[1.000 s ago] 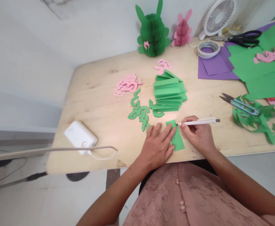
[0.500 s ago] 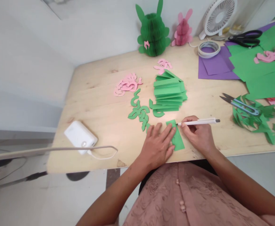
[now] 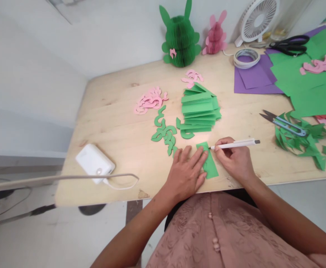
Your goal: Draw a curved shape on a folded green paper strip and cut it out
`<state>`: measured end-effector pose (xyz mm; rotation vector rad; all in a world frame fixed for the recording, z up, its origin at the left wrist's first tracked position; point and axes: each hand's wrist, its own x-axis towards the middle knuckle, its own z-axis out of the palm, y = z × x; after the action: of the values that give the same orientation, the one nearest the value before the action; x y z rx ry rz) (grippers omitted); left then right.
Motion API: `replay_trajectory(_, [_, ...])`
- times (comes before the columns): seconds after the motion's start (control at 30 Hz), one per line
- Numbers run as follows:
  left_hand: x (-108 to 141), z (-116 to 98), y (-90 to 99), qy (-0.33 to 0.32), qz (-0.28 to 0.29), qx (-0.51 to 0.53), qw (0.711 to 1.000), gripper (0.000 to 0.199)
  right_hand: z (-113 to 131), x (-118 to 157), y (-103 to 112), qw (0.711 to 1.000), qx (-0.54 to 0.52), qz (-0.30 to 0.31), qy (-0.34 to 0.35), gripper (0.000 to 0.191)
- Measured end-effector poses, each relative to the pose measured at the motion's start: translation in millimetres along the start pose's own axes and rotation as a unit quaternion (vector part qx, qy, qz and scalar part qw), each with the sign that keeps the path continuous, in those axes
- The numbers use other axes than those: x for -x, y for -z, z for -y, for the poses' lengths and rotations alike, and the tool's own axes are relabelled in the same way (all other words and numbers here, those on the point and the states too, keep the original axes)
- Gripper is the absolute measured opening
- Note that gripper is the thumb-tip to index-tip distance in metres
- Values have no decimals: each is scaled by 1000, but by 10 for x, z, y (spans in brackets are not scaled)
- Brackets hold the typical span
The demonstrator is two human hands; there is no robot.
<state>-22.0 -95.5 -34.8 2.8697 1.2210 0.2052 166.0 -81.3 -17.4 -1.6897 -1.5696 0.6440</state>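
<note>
A small green paper piece [image 3: 212,169] lies near the table's front edge, with faint curved lines on it. My left hand [image 3: 185,172] rests flat on its left side, fingers spread. In my right hand [image 3: 235,160] is a white pen [image 3: 239,144], pinched with its dark tip at the paper's upper right edge. Whether the tip touches the paper I cannot tell. Just beyond lie folded green paper strips [image 3: 199,108] and curved green cutouts [image 3: 165,132]. Pink cutouts [image 3: 151,100] sit farther back on the left.
Thread snips [image 3: 288,125] lie on green scraps [image 3: 313,147] at the right. Black-handled scissors [image 3: 288,46], a tape roll [image 3: 246,58] and a white fan [image 3: 259,20] are behind. Green and pink paper rabbits [image 3: 181,41] stand by the wall. A white power bank [image 3: 94,160] with a cable is left.
The whole view has shifted very slightly. Both hands, the pen and the paper stay almost in place.
</note>
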Motion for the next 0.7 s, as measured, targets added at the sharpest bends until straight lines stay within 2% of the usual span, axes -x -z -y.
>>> replay_trajectory(0.7, [-12,-4,23,3,19,7,1000,55,2,-4,12,1000,-16,-7,-7,12])
